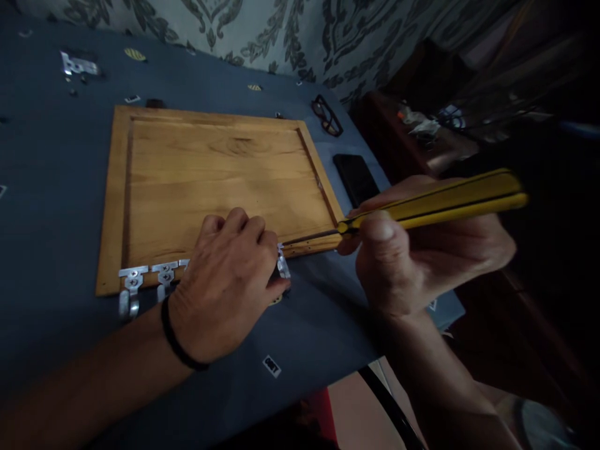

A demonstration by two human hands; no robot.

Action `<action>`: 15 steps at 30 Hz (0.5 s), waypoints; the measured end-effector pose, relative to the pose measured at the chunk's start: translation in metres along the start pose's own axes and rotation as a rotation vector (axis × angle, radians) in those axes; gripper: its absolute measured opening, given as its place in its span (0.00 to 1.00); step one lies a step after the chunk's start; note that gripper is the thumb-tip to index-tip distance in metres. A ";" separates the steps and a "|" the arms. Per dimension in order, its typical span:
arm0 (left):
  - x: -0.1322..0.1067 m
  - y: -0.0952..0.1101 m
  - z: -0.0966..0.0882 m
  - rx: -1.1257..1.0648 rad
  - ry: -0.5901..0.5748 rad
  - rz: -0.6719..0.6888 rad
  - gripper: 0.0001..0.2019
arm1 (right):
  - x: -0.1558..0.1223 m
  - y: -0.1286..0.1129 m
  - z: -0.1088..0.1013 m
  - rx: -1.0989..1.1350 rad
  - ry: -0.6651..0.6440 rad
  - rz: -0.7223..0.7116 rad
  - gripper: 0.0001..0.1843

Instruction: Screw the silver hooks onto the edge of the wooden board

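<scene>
A wooden panel (210,175) lies flat on a blue cloth-covered table (51,187). Metal hook brackets (134,281) are fixed along the panel's near edge. My left hand (225,287) is closed, knuckles up, pressing a metal bracket (282,265) against that edge. My right hand (422,250) is wrapped round a yellow and black screwdriver (440,203). Its thin metal shaft (309,237) points left and reaches the bracket beside my left fingers.
A black phone (356,178) and black-framed glasses (327,115) lie on the cloth right of the panel. Loose metal parts (77,64) sit at the far left corner. A dark wooden side table (422,144) with clutter stands beyond the table's right edge.
</scene>
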State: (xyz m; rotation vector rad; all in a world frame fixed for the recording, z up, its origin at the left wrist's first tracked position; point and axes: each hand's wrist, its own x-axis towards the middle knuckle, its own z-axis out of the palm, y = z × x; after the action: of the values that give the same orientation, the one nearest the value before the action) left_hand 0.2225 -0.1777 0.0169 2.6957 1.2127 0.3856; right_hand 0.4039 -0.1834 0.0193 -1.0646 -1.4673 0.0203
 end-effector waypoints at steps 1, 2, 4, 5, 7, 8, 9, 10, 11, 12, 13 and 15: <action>0.000 0.000 0.000 0.003 0.000 -0.003 0.11 | 0.000 0.000 -0.001 -0.022 -0.035 0.010 0.12; 0.000 0.000 0.000 0.005 0.000 -0.003 0.11 | -0.001 0.000 -0.001 -0.047 -0.063 0.019 0.11; 0.000 0.000 0.000 0.008 -0.003 0.001 0.11 | -0.002 -0.002 -0.002 -0.086 -0.109 0.012 0.10; 0.000 0.000 0.000 0.010 -0.006 0.002 0.11 | -0.002 -0.003 -0.002 -0.092 -0.125 0.004 0.11; 0.001 0.000 0.000 0.012 -0.012 0.004 0.12 | -0.002 -0.005 -0.002 -0.082 -0.147 -0.004 0.12; 0.001 0.000 0.000 0.012 -0.014 0.003 0.12 | -0.001 -0.005 -0.001 -0.072 -0.158 -0.006 0.12; 0.002 0.000 0.000 0.011 -0.015 0.001 0.12 | -0.001 -0.006 -0.001 -0.064 -0.167 -0.005 0.11; 0.002 0.000 0.000 0.010 -0.018 -0.001 0.12 | -0.001 -0.006 -0.001 -0.066 -0.180 0.004 0.11; 0.002 0.000 0.000 0.007 -0.020 -0.001 0.13 | -0.001 -0.006 -0.001 -0.071 -0.193 0.007 0.10; 0.001 0.000 0.000 0.003 -0.021 -0.002 0.13 | -0.001 -0.006 -0.001 -0.078 -0.206 0.009 0.11; 0.001 0.000 0.000 0.000 -0.020 -0.004 0.13 | -0.001 -0.005 -0.001 -0.083 -0.218 0.007 0.11; 0.000 0.000 0.000 -0.007 -0.018 -0.004 0.14 | -0.001 -0.004 -0.002 -0.072 -0.241 -0.018 0.11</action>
State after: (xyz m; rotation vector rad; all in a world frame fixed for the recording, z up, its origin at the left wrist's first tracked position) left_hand 0.2229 -0.1774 0.0167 2.6843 1.2090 0.3633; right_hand 0.4030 -0.1875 0.0217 -1.1367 -1.7054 0.0861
